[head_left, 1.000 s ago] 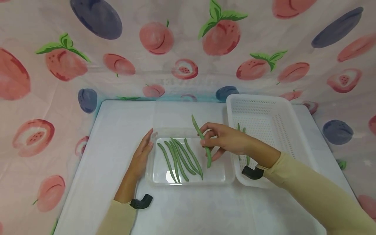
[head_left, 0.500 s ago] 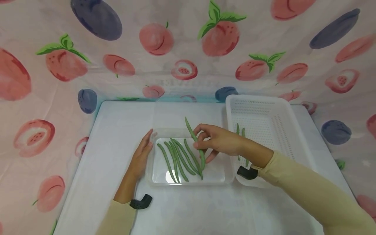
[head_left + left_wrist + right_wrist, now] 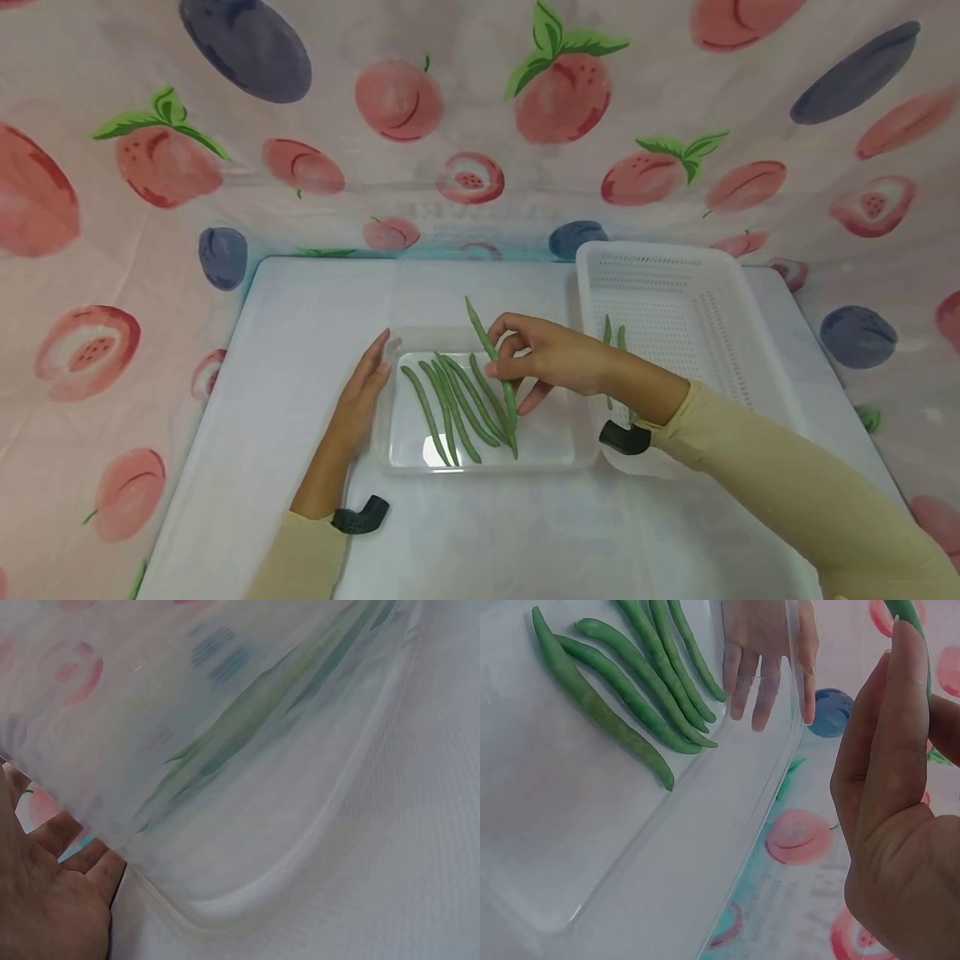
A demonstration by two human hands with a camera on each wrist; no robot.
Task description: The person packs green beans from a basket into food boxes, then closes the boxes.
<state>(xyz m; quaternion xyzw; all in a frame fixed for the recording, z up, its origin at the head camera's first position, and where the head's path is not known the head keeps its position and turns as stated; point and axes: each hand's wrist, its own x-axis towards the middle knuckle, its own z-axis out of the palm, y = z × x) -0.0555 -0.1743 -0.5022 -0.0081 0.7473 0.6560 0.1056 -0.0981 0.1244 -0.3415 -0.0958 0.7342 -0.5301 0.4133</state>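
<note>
My right hand [image 3: 555,354] pinches a green bean [image 3: 478,327] between thumb and fingers above the clear plastic container [image 3: 525,471]. The bean tilts, and its lower end overlaps the rightmost bean in the container; whether they touch I cannot tell. Inside lie several green beans [image 3: 604,705], roughly side by side in the left and middle part. My left hand [image 3: 360,400] rests against the container's left wall, fingers fairly straight. In the left wrist view, that hand [image 3: 67,900] shows only partly at the lower left.
A white perforated basket [image 3: 667,312] stands right of the container, partly behind the right forearm, with a few green beans [image 3: 607,329] in it. Both stand on a white table [image 3: 315,308]. Fruit-printed cloth [image 3: 300,217] hangs behind it and at both sides.
My right hand has moved left with the green bean, from over the container's right part to beside the rightmost bean. The left hand has stayed in place.
</note>
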